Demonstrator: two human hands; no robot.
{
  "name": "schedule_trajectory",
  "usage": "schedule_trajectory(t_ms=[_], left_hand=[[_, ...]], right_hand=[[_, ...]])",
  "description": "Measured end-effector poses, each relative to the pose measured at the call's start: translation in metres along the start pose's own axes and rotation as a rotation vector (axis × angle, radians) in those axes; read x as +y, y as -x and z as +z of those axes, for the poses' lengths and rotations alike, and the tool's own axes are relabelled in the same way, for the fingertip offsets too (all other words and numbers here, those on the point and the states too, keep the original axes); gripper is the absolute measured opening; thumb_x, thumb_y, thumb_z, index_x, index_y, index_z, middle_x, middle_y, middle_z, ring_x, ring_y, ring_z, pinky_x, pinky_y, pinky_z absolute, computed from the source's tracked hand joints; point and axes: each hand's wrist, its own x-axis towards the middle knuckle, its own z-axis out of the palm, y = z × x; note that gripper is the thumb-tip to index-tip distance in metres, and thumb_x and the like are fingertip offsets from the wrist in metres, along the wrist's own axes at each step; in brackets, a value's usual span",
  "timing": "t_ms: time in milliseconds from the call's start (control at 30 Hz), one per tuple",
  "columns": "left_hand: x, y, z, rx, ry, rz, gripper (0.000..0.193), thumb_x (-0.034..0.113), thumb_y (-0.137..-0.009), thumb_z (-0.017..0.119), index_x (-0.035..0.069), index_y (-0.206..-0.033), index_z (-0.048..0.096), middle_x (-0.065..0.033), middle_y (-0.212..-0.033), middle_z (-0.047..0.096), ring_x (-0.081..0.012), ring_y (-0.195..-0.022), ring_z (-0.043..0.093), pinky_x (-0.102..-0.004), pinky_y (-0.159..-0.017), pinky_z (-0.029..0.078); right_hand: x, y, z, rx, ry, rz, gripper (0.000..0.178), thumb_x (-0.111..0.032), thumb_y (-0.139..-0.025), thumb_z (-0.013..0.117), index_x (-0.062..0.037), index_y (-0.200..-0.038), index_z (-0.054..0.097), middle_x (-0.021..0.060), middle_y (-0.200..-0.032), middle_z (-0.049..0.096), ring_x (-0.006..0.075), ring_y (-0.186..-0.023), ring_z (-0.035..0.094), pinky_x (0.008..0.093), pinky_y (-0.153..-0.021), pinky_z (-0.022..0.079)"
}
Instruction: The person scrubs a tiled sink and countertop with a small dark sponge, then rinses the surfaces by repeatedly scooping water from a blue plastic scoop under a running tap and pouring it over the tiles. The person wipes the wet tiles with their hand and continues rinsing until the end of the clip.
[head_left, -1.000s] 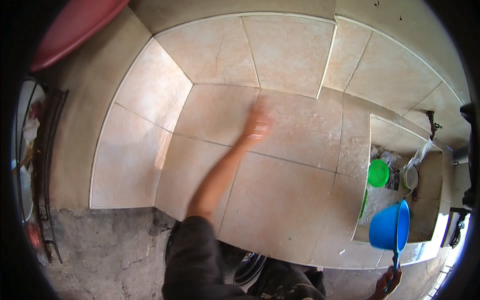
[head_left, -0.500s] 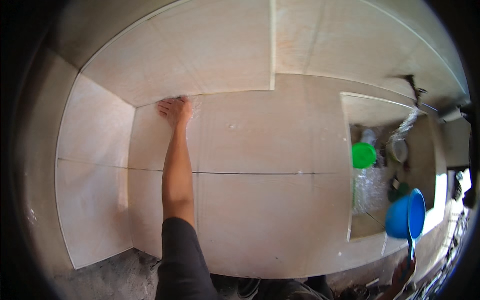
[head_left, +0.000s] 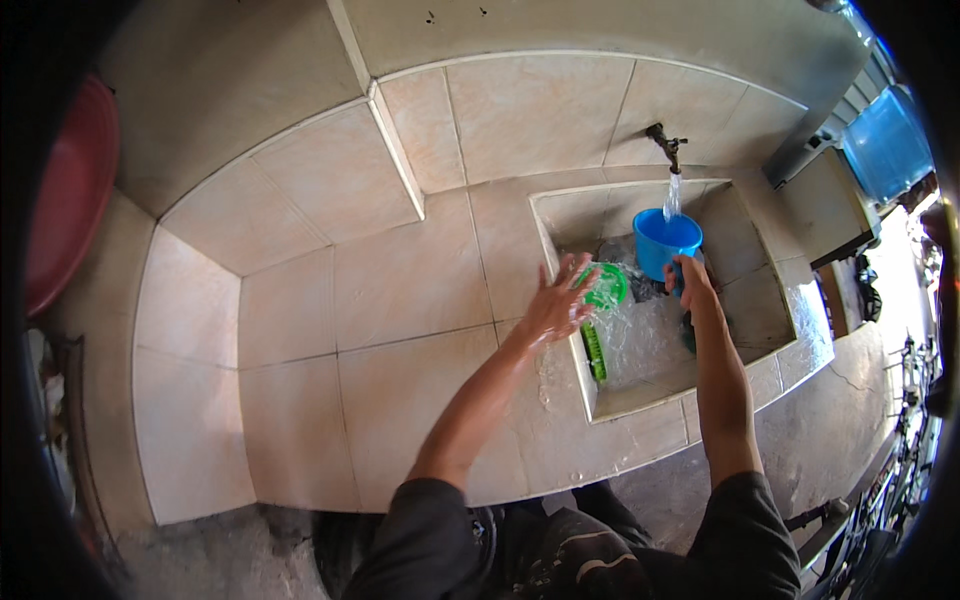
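Head view, right of centre: our right hand (head_left: 692, 278) is closed round the handle of a blue, round plastic dipper (head_left: 660, 245) beneath a running dark metal tap (head_left: 668, 147); our left hand (head_left: 560, 303), apart, spreads its fingers beside a beige tiled basin (head_left: 538, 215).

Strong daylight came from the right, glaring white on that end of the tiled counter (head_left: 410, 390); the left hand (head_left: 562, 302) blurred slightly, and straight lines bowed toward blackened edges.

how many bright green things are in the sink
2: a round green piece beside the left hand, and a long green piece along the sink's left wall; more may be hidden behind the right arm.
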Motion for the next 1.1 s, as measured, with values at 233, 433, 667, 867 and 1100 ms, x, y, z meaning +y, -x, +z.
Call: schedule_trajectory(t_ms=[233,433,667,867,1100], left_hand=[[-0.061,0.289,-0.163,0.032,-0.531,-0.989,0.062,0.029,-0.086,0.053,0.003,-0.136,0.029,-0.0173,-0.143,0.026,-0.0328,-0.132,0.025,-0.0541,-0.103,0.022],[-0.023,0.395,-0.157,0.025,-0.528,-1.382,0.069,0.045,-0.091,0.036,-0.003,-0.139,0.02,-0.0199,-0.146,0.015,-0.0315,-0.137,0.012,-0.0448,-0.109,0.011],[-0.009,0.096,0.02,0.209,-0.458,-0.841,0.054,0.038,-0.087,0.046,-0.004,-0.122,0.044,-0.026,-0.142,0.022,-0.0385,-0.133,0.017,-0.0504,-0.108,0.009],[0.089,-0.059,0.066,0.061,0.145,-0.532,0.071,0.038,-0.089,0.046,0.006,-0.142,0.012,-0.0213,-0.146,0.015,-0.0367,-0.134,0.016,-0.0557,-0.106,0.012],[0.112,0.155,-0.063,0.219,-0.357,-0.8,0.06,0.025,-0.078,0.061,0.01,-0.131,0.04,-0.02,-0.139,0.032,-0.0344,-0.13,0.027,-0.0571,-0.096,0.028]], right_hand=[[-0.013,-0.022,-0.014,-0.118,-0.006,0.046,0.019,-0.024,-0.091,0.047,-0.0068,-0.082,0.043,0.0046,-0.065,0.048,0.0097,-0.045,0.04,0.0246,-0.039,0.032],[-0.053,0.01,-0.026,-0.26,0.036,-0.019,0.019,-0.025,-0.091,0.047,-0.0082,-0.082,0.042,0.0017,-0.066,0.047,0.007,-0.046,0.038,0.0236,-0.04,0.031],[-0.081,0.018,-0.024,-0.262,-0.011,0.05,0.018,-0.022,-0.091,0.048,-0.0079,-0.081,0.042,0.0019,-0.065,0.047,0.0071,-0.047,0.039,0.0235,-0.04,0.03],[-0.09,0.027,-0.027,-0.29,-0.026,0.06,0.017,-0.021,-0.09,0.048,-0.0071,-0.081,0.042,0.0033,-0.065,0.047,0.0077,-0.046,0.039,0.0241,-0.039,0.031],[-0.088,0.014,-0.034,-0.424,0.003,0.065,0.017,-0.022,-0.089,0.049,-0.0094,-0.081,0.043,0.002,-0.064,0.048,0.0078,-0.045,0.039,0.0234,-0.039,0.03]])
